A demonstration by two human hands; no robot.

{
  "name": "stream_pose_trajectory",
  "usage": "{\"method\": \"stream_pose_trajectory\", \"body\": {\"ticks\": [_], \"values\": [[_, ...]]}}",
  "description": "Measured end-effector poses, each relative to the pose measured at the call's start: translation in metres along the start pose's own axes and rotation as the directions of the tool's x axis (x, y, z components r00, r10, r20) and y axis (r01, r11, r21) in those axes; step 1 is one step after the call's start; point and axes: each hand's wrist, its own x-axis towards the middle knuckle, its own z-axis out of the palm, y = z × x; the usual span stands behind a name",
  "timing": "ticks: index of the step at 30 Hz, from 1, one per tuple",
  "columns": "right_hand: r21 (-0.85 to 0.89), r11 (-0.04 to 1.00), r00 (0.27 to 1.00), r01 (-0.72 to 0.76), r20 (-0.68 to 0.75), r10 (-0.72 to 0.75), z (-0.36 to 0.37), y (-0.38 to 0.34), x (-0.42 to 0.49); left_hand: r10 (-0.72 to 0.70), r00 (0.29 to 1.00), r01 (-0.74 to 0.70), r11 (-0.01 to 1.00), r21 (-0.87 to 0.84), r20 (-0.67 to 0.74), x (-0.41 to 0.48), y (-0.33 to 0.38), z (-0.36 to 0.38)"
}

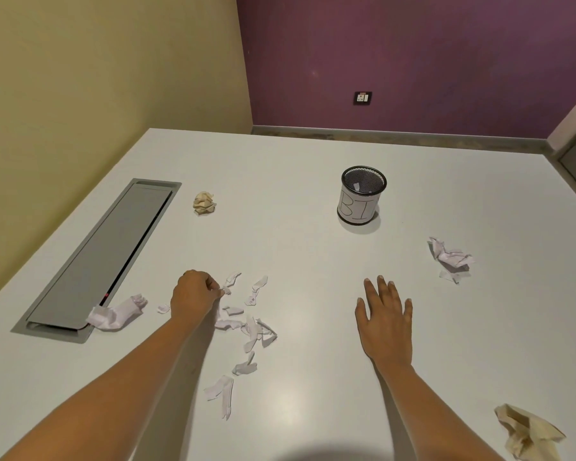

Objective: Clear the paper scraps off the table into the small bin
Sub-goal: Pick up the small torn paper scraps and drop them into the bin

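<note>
Fingers of the left hand (193, 294) are pinching one small scrap (226, 290) at the near-left of the bin (362, 194), probably to gather pieces singly. The right hand (384, 319) is lying flat with fingers spread, holding nothing, nearer than the bin. The torn strips (251, 329) are lying mostly with long axes pointing toward the bin's side.
</note>
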Motion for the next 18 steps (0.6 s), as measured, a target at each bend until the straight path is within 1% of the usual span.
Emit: {"method": "stream_pose_trajectory", "body": {"ticks": [5, 10, 14, 18], "values": [[-0.015, 1.0, 1.0, -0.005, 0.002, 0.005, 0.0, -0.001, -0.001, -0.025, 1.0, 0.025, 0.997, -0.071, 0.005, 0.0, -0.001, 0.002], [-0.032, 0.999, 1.0, -0.004, 0.006, 0.004, -0.002, -0.002, -0.001, -0.045, 0.997, 0.034, 0.986, -0.166, -0.065, 0.001, 0.013, -0.003], [-0.027, 1.0, 1.0, -0.006, 0.007, 0.006, -0.003, -0.002, -0.001, 0.038, 0.995, -0.056, 0.978, -0.203, -0.087, 0.009, 0.043, -0.007], [-0.03, 1.0, 1.0, -0.001, -0.004, 0.001, -0.003, -0.002, -0.002, 0.119, 0.992, -0.128, 0.938, -0.322, -0.049, 0.017, 0.09, -0.003]]}}
